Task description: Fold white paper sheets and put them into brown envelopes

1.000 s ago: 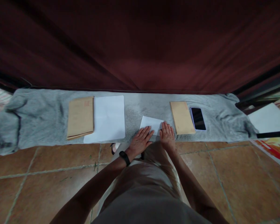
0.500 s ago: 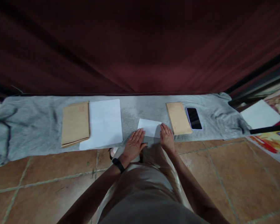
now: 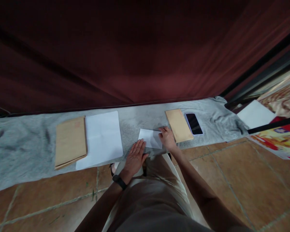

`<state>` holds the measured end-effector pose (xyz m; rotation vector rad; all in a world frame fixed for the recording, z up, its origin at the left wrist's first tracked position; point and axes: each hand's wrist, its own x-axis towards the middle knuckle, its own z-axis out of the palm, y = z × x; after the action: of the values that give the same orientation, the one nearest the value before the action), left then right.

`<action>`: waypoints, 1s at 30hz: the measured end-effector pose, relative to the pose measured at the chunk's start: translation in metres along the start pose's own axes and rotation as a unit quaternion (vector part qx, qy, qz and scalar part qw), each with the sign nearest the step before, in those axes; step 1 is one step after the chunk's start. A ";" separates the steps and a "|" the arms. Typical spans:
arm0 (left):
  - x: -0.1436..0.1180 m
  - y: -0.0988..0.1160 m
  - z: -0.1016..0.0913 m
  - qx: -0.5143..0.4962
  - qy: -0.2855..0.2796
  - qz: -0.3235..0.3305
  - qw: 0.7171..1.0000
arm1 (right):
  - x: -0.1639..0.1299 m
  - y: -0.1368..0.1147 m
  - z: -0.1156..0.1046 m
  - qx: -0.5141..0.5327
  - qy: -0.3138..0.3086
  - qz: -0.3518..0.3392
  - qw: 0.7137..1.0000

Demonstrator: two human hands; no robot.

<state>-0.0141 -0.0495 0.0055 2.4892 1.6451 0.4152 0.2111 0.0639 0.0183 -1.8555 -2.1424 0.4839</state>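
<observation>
A small white sheet of folded paper [image 3: 152, 139] lies in front of me on the grey cloth [image 3: 131, 117]. My left hand [image 3: 135, 157], with a black band on its wrist, rests flat on the paper's left side, fingers stretched out. At the upper right corner, my right hand [image 3: 167, 138] has its fingers curled in and pinches the paper's edge. Just right of that hand lies a brown envelope [image 3: 179, 125]. Farther left are larger white sheets of paper [image 3: 102, 135], partly covered by a stack of brown envelopes [image 3: 70, 141].
A smartphone [image 3: 194, 124] lies beside the right-hand envelope. Behind the cloth-covered surface hangs a dark red curtain [image 3: 145, 77]. Dark bars, a white sheet [image 3: 256, 113] and a colourful printed box or sheet [image 3: 280, 140] are at the far right. Brown tiles [image 3: 222, 161] cover the floor.
My right hand's fingers have gone from lying fairly flat on the paper to curling at its upper right corner. My left hand stays flat. The view has tilted and shifted slightly.
</observation>
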 end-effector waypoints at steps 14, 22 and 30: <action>0.007 0.003 0.003 -0.375 0.127 -0.239 0.887 | -0.034 0.013 0.001 0.575 -0.059 0.181 0.796; 0.033 0.011 0.002 -0.575 0.097 -0.292 0.758 | -0.068 -0.023 0.026 0.694 -0.028 0.223 0.684; 0.035 -0.005 -0.011 -0.538 -0.023 -0.250 0.805 | -0.060 -0.023 0.016 0.653 -0.055 0.215 0.724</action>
<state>-0.0083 -0.0158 0.0202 1.1784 1.3511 0.8757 0.1928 0.0009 0.0139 -1.3081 -0.7340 1.6586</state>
